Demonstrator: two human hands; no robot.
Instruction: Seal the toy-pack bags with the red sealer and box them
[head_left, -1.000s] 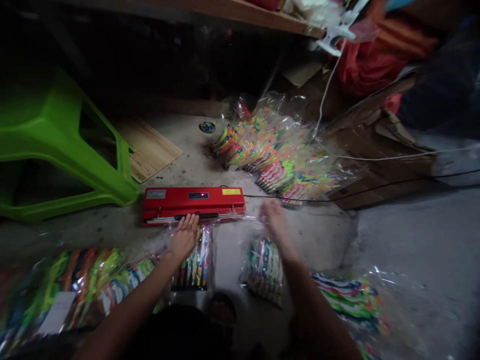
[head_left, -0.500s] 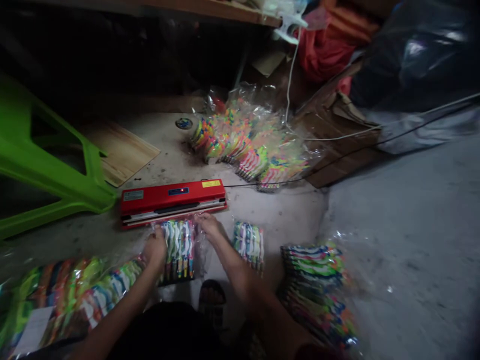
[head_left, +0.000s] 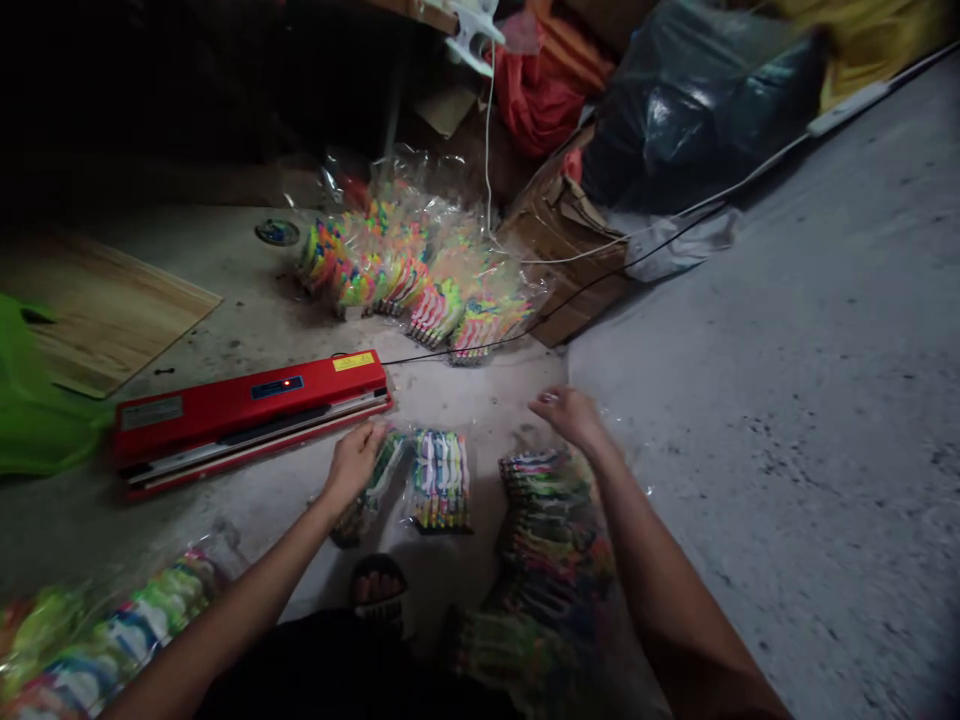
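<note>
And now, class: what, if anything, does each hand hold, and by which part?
The left hand seems to hold a tilted, filled clear bag near its upper end. Whether the right hand pinches anything cannot be told.

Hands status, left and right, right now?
Left hand: closed, apparently holding the tilted colourful packet by its upper part.
Right hand: fingers curled near the stacked packets; whether it grips any clear film cannot be told.

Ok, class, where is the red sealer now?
In the head view, the red sealer lies on the floor, left of centre, the green stool by its left end, the left hand near its right.
</note>
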